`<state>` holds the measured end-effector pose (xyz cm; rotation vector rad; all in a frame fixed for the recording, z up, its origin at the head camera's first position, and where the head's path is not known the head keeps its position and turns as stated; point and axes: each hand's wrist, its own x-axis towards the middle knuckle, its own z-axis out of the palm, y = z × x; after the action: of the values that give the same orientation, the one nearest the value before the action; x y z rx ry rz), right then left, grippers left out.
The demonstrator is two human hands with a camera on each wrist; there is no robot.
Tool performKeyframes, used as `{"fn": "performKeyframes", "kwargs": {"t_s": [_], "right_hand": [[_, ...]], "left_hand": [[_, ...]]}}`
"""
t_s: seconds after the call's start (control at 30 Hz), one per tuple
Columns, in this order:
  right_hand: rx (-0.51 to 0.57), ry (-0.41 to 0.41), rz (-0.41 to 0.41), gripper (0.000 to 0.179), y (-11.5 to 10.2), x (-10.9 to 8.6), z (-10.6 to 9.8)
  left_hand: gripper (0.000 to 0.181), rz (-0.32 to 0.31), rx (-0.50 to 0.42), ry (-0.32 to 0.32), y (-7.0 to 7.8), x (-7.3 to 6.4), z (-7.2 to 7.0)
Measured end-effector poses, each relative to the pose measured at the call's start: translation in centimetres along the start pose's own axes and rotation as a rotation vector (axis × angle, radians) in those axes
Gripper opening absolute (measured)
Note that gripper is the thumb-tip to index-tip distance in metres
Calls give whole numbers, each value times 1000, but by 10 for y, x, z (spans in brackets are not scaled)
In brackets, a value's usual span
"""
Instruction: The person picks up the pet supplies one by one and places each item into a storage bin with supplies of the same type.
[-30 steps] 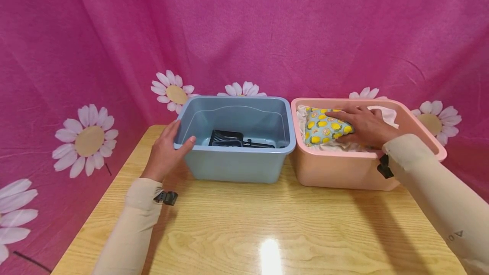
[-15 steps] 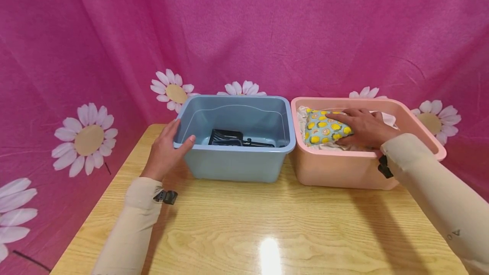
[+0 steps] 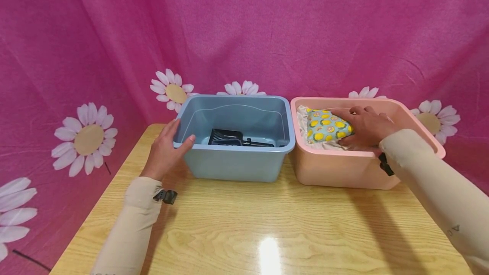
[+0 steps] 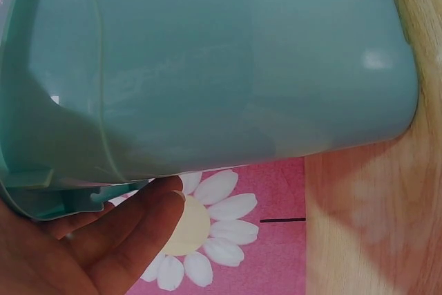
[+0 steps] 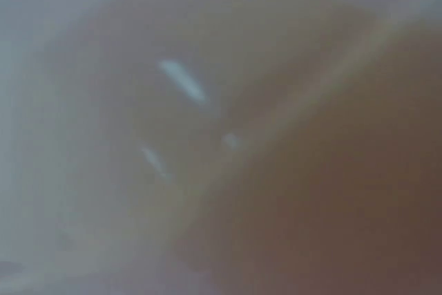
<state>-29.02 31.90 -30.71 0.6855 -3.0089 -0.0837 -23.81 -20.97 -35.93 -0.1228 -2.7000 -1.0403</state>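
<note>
In the head view, my left hand (image 3: 163,152) rests at the left front corner of a blue plastic bin (image 3: 237,166). Its thumb lies by the front rim and its fingers are along the left side; in the left wrist view those fingers (image 4: 131,240) are nearly straight beside the bin's outer wall. My right hand (image 3: 368,128) reaches into a pink bin (image 3: 340,171) and grips the right side of a small lemon-print cushion (image 3: 326,126), blue with yellow fruit. White cloth (image 3: 328,145) lies under and around the cushion. The right wrist view is a close blur.
Black plastic utensils (image 3: 227,135), one with a slotted head, lie at the bottom of the blue bin. Both bins stand side by side on a wooden table (image 3: 221,220). A pink curtain (image 3: 244,33) printed with daisies hangs close behind and at the left.
My right hand's fingers have drawn in from spread on the cushion to bent at its right side. The cushion has shifted slightly. The left hand and blue bin stay put.
</note>
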Motion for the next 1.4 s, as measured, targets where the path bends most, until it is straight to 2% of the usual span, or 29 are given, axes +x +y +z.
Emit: {"fn": "performKeyframes", "kwargs": {"t_s": [0.33, 0.57, 0.7, 0.83, 1.0, 1.2, 1.4], "right_hand": [[12, -17, -46, 90, 2, -1, 2], [73, -17, -98, 89, 4, -3, 10], [146, -49, -74, 92, 4, -4, 12], [161, -80, -52, 91, 3, -5, 10], [136, -41, -77, 87, 2, -5, 10], [130, -30, -55, 87, 0, -5, 11], [87, 27, -106, 88, -1, -1, 13]], "left_hand": [[86, 5, -5, -2, 0, 0, 0], [86, 13, 2, -1, -1, 0, 2], [85, 7, 0, -2, -1, -1, 3], [85, 4, 1, 0, 1, -1, 2], [84, 5, -5, 2, 2, 0, 2], [84, 20, 1, 2, 1, 1, 2], [85, 22, 11, 7, 0, 1, 0]]}}
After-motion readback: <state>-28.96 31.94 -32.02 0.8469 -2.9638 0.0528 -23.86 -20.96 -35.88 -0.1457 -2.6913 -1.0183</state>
